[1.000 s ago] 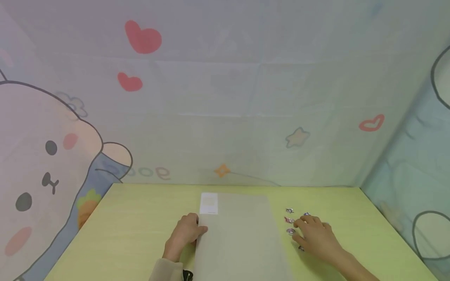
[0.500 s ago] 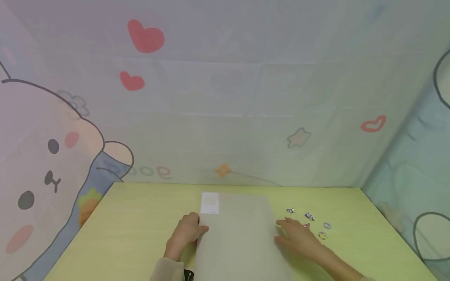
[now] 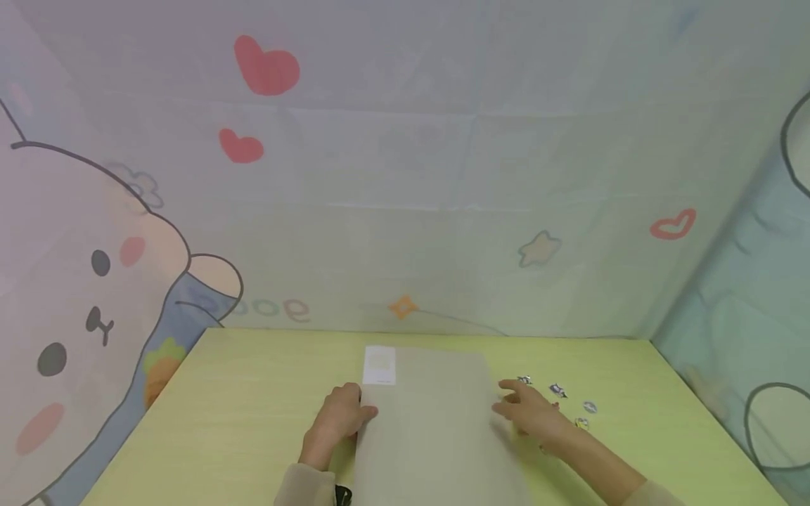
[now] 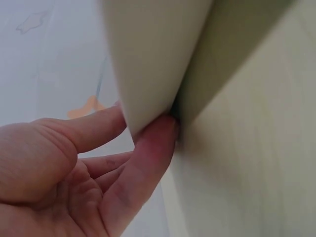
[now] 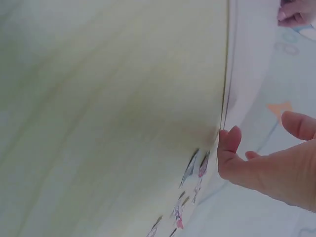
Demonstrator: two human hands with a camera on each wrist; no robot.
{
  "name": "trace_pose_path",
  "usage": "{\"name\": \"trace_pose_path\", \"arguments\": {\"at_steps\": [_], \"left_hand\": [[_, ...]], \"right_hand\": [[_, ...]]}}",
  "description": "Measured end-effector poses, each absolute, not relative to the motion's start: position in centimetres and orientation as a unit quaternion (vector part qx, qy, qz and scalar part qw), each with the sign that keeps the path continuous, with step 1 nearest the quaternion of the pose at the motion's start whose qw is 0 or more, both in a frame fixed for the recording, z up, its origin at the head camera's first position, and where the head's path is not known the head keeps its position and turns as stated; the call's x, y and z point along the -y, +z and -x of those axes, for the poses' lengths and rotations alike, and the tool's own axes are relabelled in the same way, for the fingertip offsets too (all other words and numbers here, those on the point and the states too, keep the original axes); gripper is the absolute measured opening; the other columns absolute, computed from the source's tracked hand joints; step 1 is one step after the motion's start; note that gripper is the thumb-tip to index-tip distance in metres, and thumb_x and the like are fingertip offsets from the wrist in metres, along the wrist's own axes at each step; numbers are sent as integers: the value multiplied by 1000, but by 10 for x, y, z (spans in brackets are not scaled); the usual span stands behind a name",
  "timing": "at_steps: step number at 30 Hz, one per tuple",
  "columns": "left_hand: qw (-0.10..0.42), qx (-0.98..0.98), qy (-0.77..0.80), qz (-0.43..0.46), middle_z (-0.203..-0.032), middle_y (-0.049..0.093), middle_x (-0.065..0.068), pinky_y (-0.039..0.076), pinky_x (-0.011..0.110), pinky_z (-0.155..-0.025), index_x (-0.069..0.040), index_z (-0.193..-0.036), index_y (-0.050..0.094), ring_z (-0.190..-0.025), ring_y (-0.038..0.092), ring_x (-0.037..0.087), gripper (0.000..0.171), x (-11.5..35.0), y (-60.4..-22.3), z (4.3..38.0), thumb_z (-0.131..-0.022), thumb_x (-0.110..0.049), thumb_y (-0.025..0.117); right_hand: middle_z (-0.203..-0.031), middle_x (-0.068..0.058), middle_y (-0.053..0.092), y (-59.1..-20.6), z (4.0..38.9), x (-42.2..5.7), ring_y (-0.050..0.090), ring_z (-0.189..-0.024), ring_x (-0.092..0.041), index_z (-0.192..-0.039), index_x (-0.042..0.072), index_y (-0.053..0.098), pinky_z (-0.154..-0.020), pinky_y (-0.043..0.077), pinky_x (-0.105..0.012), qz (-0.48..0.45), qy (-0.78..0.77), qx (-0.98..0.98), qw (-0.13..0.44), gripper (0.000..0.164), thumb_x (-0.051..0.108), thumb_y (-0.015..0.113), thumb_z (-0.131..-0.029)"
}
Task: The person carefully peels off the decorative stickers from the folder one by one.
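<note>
A large flat beige-grey rectangular sheet or board [image 3: 436,429] lies on the table, a white label [image 3: 380,365] at its far left corner. My left hand [image 3: 342,416] grips its left edge. In the left wrist view the thumb is on one side of the edge and a finger is tucked beneath it. At the right edge is my right hand [image 3: 534,416], fingers loosely bent and thumb apart, nothing held between them. Its fingertips [image 5: 227,138] come right up to the board's edge in the right wrist view. Beside it lie several small coloured cutouts [image 3: 557,390], some hidden by the hand.
The yellow-green table [image 3: 272,393] extends to both sides. A printed cloth [image 3: 405,176] with hearts, a star and a cartoon bear [image 3: 69,316] hangs behind it, and another cloth [image 3: 747,337] hangs along the right side.
My right hand has moved left from over the small cutouts to the board's right edge, uncovering some of them. My left hand keeps its place at the left edge.
</note>
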State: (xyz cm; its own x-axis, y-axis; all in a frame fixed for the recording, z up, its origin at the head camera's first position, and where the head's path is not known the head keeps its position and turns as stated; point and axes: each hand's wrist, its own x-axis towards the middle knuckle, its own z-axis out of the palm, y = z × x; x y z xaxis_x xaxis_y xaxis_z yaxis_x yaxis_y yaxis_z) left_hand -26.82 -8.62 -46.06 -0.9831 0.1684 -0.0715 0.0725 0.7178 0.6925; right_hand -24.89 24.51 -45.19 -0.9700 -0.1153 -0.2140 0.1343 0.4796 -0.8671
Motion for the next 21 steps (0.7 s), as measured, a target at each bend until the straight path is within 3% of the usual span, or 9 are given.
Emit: {"name": "trace_pose_path", "arguments": {"at_steps": [6,18,21], "left_hand": [[64,-924,373,-56,-72,59,14,52,31,-52,9,-92,58,-48,60,19,24,85,-461,266,-91,-12,69],[52,-928,363,-62,-66,57,13,50,29,-47,11,-92,58,-44,59,18,25,84,-462,268,-91,-11,69],[50,-930,358,-62,-64,56,12,50,29,-47,10,-91,57,-44,58,18,25,86,-462,267,-90,-12,69]], "right_hand": [[-132,-29,49,-451,256,-248,63,-98,-32,-143,-12,30,-78,45,-39,-46,-602,-779,167,59,11,56,-95],[-142,-40,31,-443,256,-247,66,-97,-30,-142,-11,27,-70,38,-32,-83,-643,-739,186,57,17,50,-98],[-134,-38,40,-445,260,-249,68,-87,-23,-141,-11,25,-66,37,-30,-91,-660,-720,193,59,16,53,-96]]}}
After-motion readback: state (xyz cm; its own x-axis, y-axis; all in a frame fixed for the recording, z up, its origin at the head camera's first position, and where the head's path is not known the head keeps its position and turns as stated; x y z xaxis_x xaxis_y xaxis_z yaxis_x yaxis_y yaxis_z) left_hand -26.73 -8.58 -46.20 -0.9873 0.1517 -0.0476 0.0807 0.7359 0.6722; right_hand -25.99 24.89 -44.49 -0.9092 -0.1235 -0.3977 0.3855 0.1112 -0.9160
